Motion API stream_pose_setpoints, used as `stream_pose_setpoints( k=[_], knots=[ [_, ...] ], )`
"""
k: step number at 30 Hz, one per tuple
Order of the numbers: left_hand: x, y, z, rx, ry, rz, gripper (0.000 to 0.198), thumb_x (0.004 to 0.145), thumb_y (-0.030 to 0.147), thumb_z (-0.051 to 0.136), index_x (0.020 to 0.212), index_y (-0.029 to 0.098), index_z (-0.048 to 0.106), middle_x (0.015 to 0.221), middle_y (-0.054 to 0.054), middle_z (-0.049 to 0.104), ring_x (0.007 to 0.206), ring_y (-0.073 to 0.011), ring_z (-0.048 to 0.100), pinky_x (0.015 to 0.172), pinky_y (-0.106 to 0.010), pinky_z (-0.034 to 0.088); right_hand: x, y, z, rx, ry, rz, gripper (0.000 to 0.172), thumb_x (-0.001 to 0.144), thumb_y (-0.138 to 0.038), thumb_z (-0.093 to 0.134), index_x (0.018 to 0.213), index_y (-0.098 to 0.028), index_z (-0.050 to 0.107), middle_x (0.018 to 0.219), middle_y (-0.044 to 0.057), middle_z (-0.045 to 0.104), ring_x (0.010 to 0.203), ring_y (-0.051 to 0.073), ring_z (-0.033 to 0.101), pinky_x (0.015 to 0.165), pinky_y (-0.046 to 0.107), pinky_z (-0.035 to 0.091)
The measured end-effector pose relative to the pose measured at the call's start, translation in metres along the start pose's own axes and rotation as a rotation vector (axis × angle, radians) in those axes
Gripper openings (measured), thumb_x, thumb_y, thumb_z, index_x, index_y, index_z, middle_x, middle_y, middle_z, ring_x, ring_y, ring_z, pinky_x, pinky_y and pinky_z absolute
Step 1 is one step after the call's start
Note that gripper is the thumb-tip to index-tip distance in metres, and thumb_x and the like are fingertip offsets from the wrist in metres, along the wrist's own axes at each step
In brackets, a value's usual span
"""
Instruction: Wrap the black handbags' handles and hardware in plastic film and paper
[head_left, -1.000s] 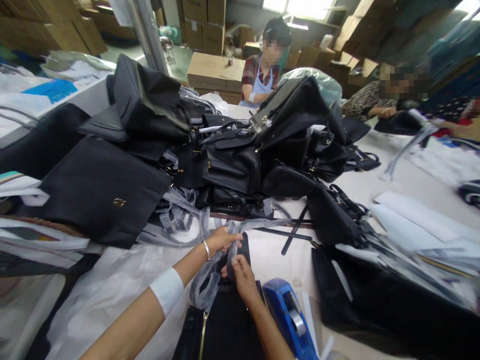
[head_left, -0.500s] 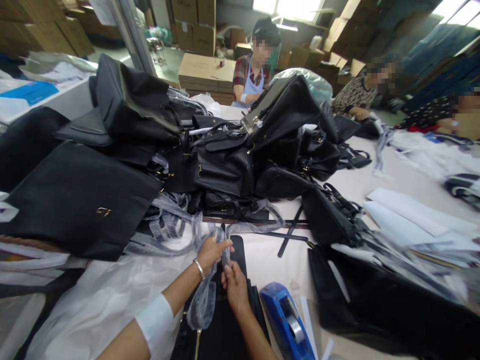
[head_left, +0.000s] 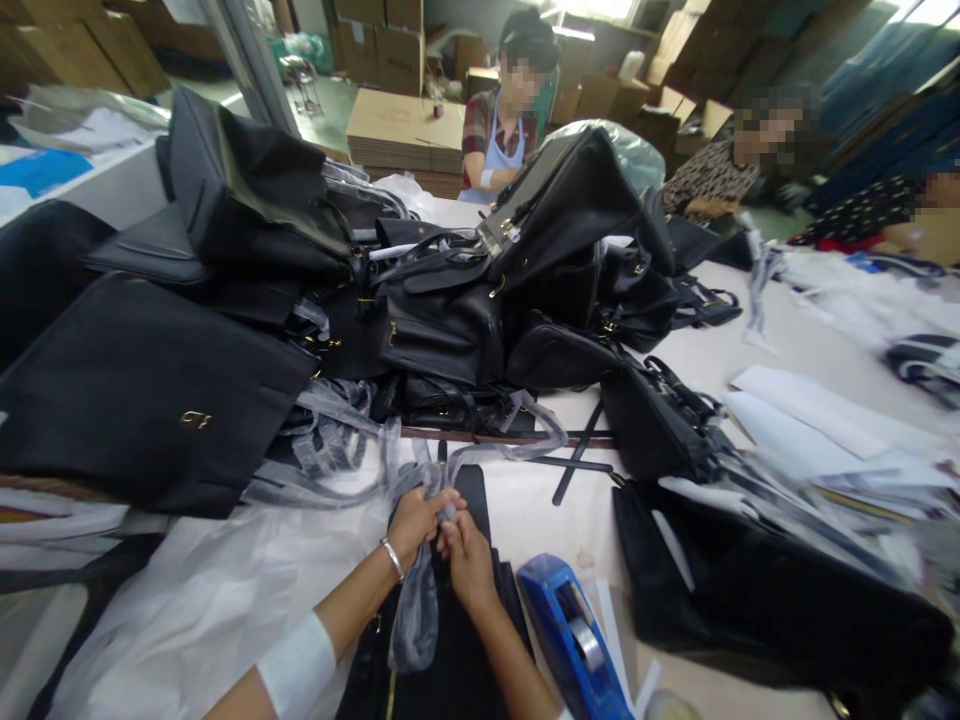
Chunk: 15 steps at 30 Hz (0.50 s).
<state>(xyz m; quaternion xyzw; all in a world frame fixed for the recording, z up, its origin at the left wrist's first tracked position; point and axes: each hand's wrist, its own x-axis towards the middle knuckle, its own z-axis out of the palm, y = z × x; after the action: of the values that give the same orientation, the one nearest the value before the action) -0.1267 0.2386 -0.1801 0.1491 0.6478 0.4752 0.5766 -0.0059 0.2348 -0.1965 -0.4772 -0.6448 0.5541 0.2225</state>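
Observation:
My left hand (head_left: 421, 522), with a silver bangle at the wrist, is closed on a plastic-wrapped strap (head_left: 415, 615). Right beside it, my right hand (head_left: 466, 560) pinches the same clear wrapping, and the two hands nearly touch. A loop of the wrapped strap hangs below my left hand over a black bag (head_left: 442, 680) lying on the table in front of me. More of the wrapping runs up and away from my fingers to both sides. The exact grip of the fingertips is partly hidden.
A blue tape dispenser (head_left: 574, 640) stands right of my right hand. Black bags (head_left: 450, 330) are heaped across the table, with one large bag (head_left: 150, 390) at left and another (head_left: 765, 580) at right. White papers (head_left: 817, 430) lie at right. People work across the table.
My hands have come closer together on the wrapped strap. The hanging loop has moved slightly right and looks longer and narrower. The view has shifted a little.

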Motion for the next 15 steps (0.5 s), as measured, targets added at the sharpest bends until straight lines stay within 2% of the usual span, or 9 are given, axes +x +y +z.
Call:
stream_pose_setpoints(
  k=[3,5,8,11,15],
  knots=[
    [-0.002,0.011,0.001,0.011,-0.058,0.039,0.042,0.072,0.051,0.063,0.086,0.012,0.061,0.082,-0.010,0.073,0.032,-0.0005,0.030,0.033,-0.018,0.022,-0.006,0.007,-0.005,-0.171,-0.013,-0.071,0.021,0.093,-0.034,0.038,0.089,-0.023,0.055,0.079,-0.001,0.061,0.072,0.016,0.057,0.067,0.024,0.040],
    [-0.003,0.020,0.003,0.030,-0.119,0.070,0.042,0.075,0.051,0.061,0.087,0.011,0.063,0.086,-0.012,0.073,0.033,-0.0004,0.029,0.034,-0.018,0.021,-0.009,0.013,-0.010,-0.322,0.001,-0.115,0.019,0.092,-0.030,0.042,0.086,-0.022,0.058,0.084,0.002,0.061,0.082,0.018,0.057,0.072,0.026,0.039],
    [-0.005,0.031,0.005,0.087,-0.254,0.101,0.042,0.076,0.051,0.061,0.084,0.010,0.068,0.077,-0.010,0.072,0.034,-0.0011,0.028,0.035,-0.019,0.020,-0.012,0.022,-0.016,-0.491,0.016,-0.079,0.016,0.088,-0.024,0.046,0.077,-0.021,0.058,0.079,0.003,0.059,0.079,0.020,0.056,0.070,0.027,0.039],
    [-0.005,0.039,0.006,0.152,-0.380,0.110,0.040,0.074,0.049,0.063,0.079,0.010,0.070,0.070,-0.008,0.071,0.034,-0.0019,0.028,0.036,-0.020,0.020,-0.014,0.028,-0.019,-0.529,-0.006,-0.032,0.008,0.081,-0.018,0.053,0.076,-0.021,0.058,0.078,0.004,0.059,0.075,0.020,0.057,0.066,0.027,0.039],
    [0.002,0.045,0.008,0.227,-0.411,0.122,0.038,0.072,0.048,0.063,0.077,0.011,0.068,0.069,-0.006,0.069,0.034,-0.0031,0.030,0.037,-0.021,0.022,-0.018,0.024,-0.028,-0.542,-0.069,-0.023,0.013,0.071,-0.013,0.060,0.080,-0.021,0.060,0.083,0.004,0.061,0.077,0.021,0.059,0.066,0.028,0.042]
  ],
)
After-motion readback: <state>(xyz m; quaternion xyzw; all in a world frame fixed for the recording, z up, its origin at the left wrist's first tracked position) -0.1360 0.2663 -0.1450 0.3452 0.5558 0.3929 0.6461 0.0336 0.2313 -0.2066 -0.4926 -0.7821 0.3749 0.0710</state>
